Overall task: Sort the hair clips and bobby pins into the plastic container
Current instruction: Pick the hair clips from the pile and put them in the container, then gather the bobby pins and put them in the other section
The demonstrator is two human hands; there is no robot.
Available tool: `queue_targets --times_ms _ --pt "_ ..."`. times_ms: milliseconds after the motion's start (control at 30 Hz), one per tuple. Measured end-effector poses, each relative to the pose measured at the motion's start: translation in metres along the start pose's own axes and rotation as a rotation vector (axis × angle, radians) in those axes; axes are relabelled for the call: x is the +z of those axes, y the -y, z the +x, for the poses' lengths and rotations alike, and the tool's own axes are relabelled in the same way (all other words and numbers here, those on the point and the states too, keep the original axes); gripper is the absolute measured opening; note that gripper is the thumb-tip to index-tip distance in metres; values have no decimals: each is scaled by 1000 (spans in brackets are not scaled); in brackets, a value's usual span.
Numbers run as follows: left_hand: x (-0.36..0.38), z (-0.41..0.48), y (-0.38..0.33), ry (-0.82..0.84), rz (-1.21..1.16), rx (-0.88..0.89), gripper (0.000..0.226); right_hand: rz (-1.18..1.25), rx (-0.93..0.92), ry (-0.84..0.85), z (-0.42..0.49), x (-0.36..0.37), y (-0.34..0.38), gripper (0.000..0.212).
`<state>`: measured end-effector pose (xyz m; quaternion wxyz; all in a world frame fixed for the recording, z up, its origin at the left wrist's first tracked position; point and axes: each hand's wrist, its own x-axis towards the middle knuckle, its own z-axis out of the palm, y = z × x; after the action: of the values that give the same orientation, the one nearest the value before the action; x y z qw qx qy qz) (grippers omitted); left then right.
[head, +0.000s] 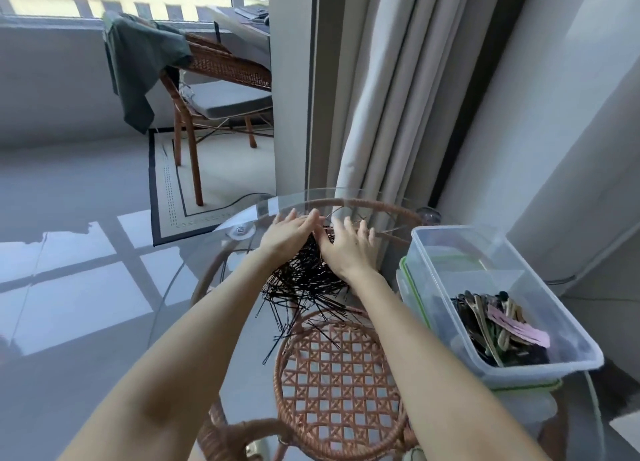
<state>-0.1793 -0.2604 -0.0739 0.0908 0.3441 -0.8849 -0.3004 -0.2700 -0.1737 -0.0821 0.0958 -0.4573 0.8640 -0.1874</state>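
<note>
A loose heap of black bobby pins (304,284) lies on the round glass tabletop (214,263). Both hands rest on the far side of the heap. My left hand (289,233) lies flat, fingers together, against the pile's far left. My right hand (348,249) spreads its fingers over the pile's far right, thumb touching the pins. Neither hand has lifted any pins. At the right stands a clear plastic container (433,249). Its near end holds several hair clips (498,325), dark, gold and pink.
A green-edged lid (403,277) lies under the container. Beneath the glass is a rattan frame with a woven shelf (337,381). Curtains (388,90) hang behind the table. A wicker chair (214,79) draped with green cloth stands at the back left.
</note>
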Motion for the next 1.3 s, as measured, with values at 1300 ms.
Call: queue_targets --times_ms 1300 --pt "5 -190 -31 -169 -215 -45 36 -295 -132 -188 -196 -121 -94 11"
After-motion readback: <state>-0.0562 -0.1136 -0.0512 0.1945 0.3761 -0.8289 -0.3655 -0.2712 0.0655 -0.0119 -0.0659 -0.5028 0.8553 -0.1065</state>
